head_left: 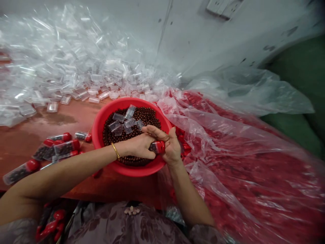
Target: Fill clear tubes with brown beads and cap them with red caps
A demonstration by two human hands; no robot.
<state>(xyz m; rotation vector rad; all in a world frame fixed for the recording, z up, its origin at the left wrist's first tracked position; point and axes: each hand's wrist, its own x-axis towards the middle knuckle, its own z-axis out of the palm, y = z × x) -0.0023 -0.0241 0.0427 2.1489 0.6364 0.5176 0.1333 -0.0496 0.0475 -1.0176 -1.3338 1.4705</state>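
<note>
Over the right part of a red basin (95,130), my two hands meet around a small clear container with a red cap (156,147). My left hand (143,145), with a gold bracelet at the wrist, wraps round the container's clear body, which holds dark balls. The palm and fingers of my right hand (172,147) press against the red cap end. Brown balls (147,115) fill the basin, and several empty clear containers (130,122) lie on top of them.
Filled containers with red caps (66,147) lie on the reddish table (63,117) at left. Behind them spreads a large heap of clear containers (76,64). A plastic bag of red pieces (248,169) covers the right side. A wall socket (224,7) is at the top.
</note>
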